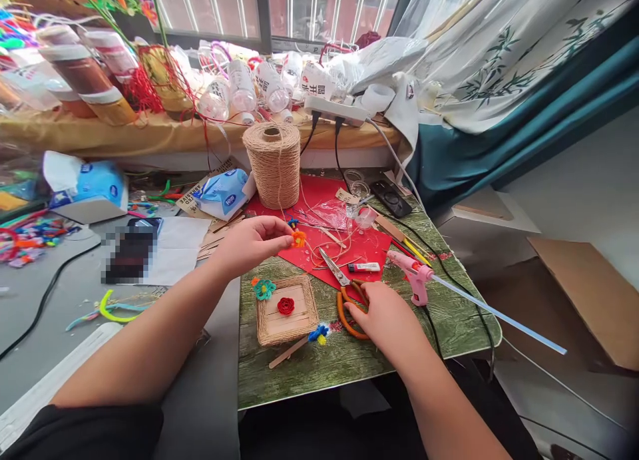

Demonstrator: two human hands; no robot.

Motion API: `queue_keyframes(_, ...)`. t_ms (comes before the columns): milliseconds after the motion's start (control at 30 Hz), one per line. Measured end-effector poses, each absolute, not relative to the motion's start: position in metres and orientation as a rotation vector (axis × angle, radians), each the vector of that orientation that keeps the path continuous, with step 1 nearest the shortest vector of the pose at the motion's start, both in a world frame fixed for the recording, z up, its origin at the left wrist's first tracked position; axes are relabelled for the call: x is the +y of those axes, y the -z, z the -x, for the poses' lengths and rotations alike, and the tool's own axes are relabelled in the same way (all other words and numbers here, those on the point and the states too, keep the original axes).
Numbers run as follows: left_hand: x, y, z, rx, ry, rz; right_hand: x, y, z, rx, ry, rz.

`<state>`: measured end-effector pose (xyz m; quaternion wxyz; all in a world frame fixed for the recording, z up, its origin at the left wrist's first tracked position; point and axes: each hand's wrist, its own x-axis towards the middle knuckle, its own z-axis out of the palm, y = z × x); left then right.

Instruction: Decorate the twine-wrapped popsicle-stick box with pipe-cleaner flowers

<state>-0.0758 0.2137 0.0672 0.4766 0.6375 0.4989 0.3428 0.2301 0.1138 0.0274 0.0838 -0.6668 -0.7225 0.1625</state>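
My left hand (252,243) pinches an orange pipe-cleaner flower (298,239) above the red sheet, with a small blue piece (292,224) just behind it. My right hand (392,317) grips the orange handles of a pair of scissors (352,307), whose blades point away and lie slightly apart. Between my arms sits a square frame wrapped in twine (288,340) on wooden sticks. A red rose (286,305) is in its middle, and a teal flower (263,288) is at its far left corner. By the near right corner lies a blue flower (318,333), beside a wooden stick (288,353).
A pink glue gun (413,273) with a long glue stick stands at the right, its cord trailing. Behind are a twine spool (273,170), a red sheet (319,263), a lighter (364,267) and tissues (223,192). A phone (132,250) lies left; bottles line the sill.
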Motion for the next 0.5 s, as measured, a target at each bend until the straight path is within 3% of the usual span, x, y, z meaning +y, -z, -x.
queue_keyframes(100,0.204,-0.078,0.072,1.254,-0.627,-1.656,0.109,-0.036,-0.228,-2.084,-0.426,1.756)
queue_keyframes(233,0.198,-0.081,0.065,1.199,-0.391,-1.777,0.112,-0.051,-0.208,-1.894,-0.708,1.363)
queue_keyframes(500,0.198,-0.074,0.062,1.125,-0.309,-1.821,0.133,-0.022,-0.163,-1.728,-0.782,1.004)
